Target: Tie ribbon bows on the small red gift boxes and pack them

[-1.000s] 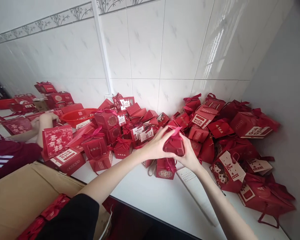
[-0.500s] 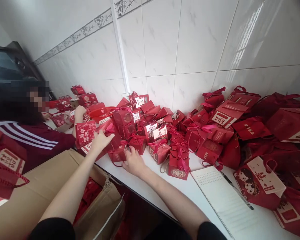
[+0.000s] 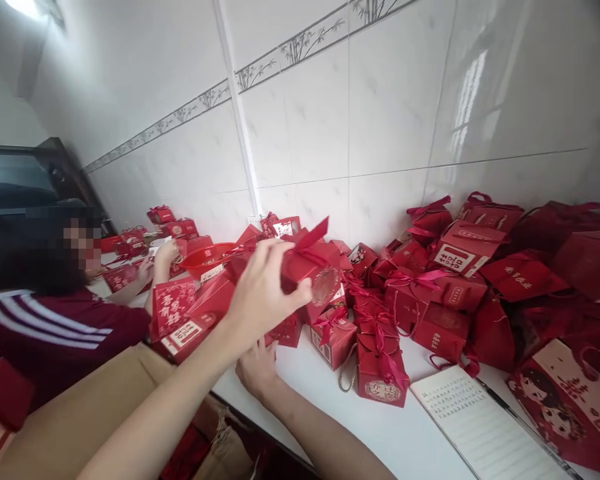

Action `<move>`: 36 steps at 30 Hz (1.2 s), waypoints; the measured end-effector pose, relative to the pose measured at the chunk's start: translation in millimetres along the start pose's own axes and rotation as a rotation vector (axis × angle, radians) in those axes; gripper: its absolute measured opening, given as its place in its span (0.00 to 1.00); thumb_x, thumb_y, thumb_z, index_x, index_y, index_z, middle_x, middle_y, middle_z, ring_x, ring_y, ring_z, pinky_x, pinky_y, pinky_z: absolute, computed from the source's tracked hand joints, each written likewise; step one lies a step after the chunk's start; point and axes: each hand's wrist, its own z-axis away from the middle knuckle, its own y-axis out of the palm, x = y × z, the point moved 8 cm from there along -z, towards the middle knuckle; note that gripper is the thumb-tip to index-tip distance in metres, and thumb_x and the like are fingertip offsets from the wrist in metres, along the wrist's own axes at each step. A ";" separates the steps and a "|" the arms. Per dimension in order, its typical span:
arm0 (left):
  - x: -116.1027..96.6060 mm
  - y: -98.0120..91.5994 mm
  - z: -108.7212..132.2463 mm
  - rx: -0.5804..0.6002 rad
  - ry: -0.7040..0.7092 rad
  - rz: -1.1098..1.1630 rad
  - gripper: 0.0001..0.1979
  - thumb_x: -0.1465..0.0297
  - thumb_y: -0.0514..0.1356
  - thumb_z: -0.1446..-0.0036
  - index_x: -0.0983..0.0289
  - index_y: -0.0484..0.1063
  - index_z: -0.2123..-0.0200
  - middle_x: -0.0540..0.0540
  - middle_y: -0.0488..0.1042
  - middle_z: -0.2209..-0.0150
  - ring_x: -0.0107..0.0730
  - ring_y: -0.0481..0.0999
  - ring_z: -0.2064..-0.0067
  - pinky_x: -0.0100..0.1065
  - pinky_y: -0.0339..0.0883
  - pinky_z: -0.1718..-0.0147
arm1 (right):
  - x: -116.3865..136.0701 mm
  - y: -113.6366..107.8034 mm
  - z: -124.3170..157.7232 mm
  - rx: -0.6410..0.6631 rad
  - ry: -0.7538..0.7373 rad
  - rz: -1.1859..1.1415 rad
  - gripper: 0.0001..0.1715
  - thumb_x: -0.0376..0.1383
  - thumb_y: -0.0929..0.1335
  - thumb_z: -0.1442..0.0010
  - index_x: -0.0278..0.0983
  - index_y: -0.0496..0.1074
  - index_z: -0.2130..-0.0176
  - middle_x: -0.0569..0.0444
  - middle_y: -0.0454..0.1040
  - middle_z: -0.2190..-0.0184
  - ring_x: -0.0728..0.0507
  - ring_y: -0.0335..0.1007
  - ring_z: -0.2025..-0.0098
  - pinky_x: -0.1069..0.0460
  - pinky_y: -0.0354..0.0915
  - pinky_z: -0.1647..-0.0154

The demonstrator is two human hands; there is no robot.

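Raised over the table, my left hand [image 3: 265, 287] grips a red gift box [image 3: 320, 280] with a ribbon on top and a round gold emblem. Its thumb presses the near side while the fingers reach over the top. Lower down, my right hand [image 3: 257, 370] rests at the table's near side, curled, its fingers partly hidden behind my left forearm. Beside its fingertips is another small red box [image 3: 287, 331]; whether it is held, I cannot make out. A small ribboned box [image 3: 333, 339] and a taller one [image 3: 380, 373] with a bow stand to the right.
Many red boxes pile along the tiled wall. An open notebook [image 3: 460, 413] and a pen [image 3: 505, 407] lie on the right. A red basin [image 3: 205, 257] sits farther back. On the left are an open cardboard carton [image 3: 100, 400] and a person in a striped maroon shirt [image 3: 55, 320].
My left hand has moved right and up, and now holds the ribboned red box off the table. My right hand has shifted slightly toward the near edge. The view has tilted up.
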 end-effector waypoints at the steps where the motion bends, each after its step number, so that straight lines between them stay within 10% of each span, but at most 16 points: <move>1: -4.5 19.6 -13.8 0.021 0.023 0.035 0.23 0.63 0.53 0.49 0.64 0.61 0.49 0.59 0.63 0.49 0.43 0.67 0.49 0.44 0.64 0.51 | -7.2 -10.9 16.1 -0.023 0.021 0.043 0.14 0.33 0.65 0.45 0.37 0.71 0.57 0.37 0.64 0.46 0.24 0.58 0.44 0.23 0.55 0.55; 10: -22.9 191.8 -126.5 0.193 -0.097 0.260 0.30 0.57 0.54 0.44 0.69 0.56 0.44 0.71 0.50 0.38 0.63 0.47 0.37 0.59 0.51 0.45 | -36.3 -154.3 151.6 -0.513 0.052 0.334 0.24 0.32 0.68 0.55 0.42 0.68 0.55 0.46 0.67 0.52 0.36 0.66 0.50 0.40 0.65 0.51; 15: -25.4 191.1 -91.2 0.234 -0.116 0.358 0.16 0.69 0.52 0.43 0.69 0.65 0.52 0.67 0.63 0.45 0.48 0.59 0.40 0.49 0.54 0.43 | -23.9 -298.6 148.7 -0.731 -0.174 0.473 0.10 0.29 0.67 0.52 0.41 0.68 0.67 0.48 0.54 0.44 0.33 0.55 0.42 0.36 0.60 0.48; 19: -36.1 170.1 -4.7 0.093 -0.148 0.376 0.14 0.73 0.50 0.43 0.68 0.66 0.54 0.64 0.68 0.53 0.43 0.67 0.47 0.46 0.60 0.46 | -58.0 -380.8 59.8 -0.767 -0.054 0.704 0.09 0.34 0.65 0.45 0.40 0.70 0.61 0.44 0.53 0.43 0.33 0.51 0.40 0.33 0.55 0.46; 22: -59.0 175.8 71.7 0.032 -0.165 0.394 0.18 0.67 0.54 0.44 0.67 0.63 0.51 0.64 0.66 0.51 0.45 0.66 0.47 0.48 0.62 0.49 | -105.8 -386.2 -11.6 -0.469 0.240 0.738 0.23 0.40 0.64 0.41 0.40 0.62 0.46 0.38 0.50 0.39 0.26 0.43 0.37 0.20 0.44 0.51; 25: -76.4 201.2 133.6 0.101 -0.191 0.298 0.30 0.65 0.62 0.54 0.64 0.61 0.47 0.65 0.59 0.45 0.54 0.61 0.43 0.53 0.61 0.50 | -95.6 -370.5 -15.3 -0.390 0.204 0.700 0.27 0.43 0.63 0.40 0.37 0.60 0.44 0.35 0.51 0.39 0.27 0.43 0.36 0.21 0.42 0.48; 30: -86.9 236.4 171.6 0.078 -0.097 0.176 0.32 0.68 0.65 0.61 0.60 0.64 0.49 0.64 0.55 0.41 0.59 0.59 0.43 0.58 0.58 0.49 | -33.6 -335.8 91.4 -0.440 -0.031 0.477 0.12 0.38 0.62 0.39 0.36 0.68 0.57 0.40 0.62 0.48 0.38 0.60 0.44 0.39 0.61 0.45; 36: -69.8 242.6 156.2 -0.002 -0.139 0.279 0.17 0.76 0.54 0.49 0.63 0.65 0.54 0.63 0.61 0.45 0.48 0.65 0.46 0.51 0.65 0.52 | -67.8 -283.1 215.7 -0.564 0.166 0.364 0.09 0.38 0.61 0.38 0.40 0.69 0.65 0.48 0.68 0.60 0.44 0.72 0.59 0.52 0.70 0.60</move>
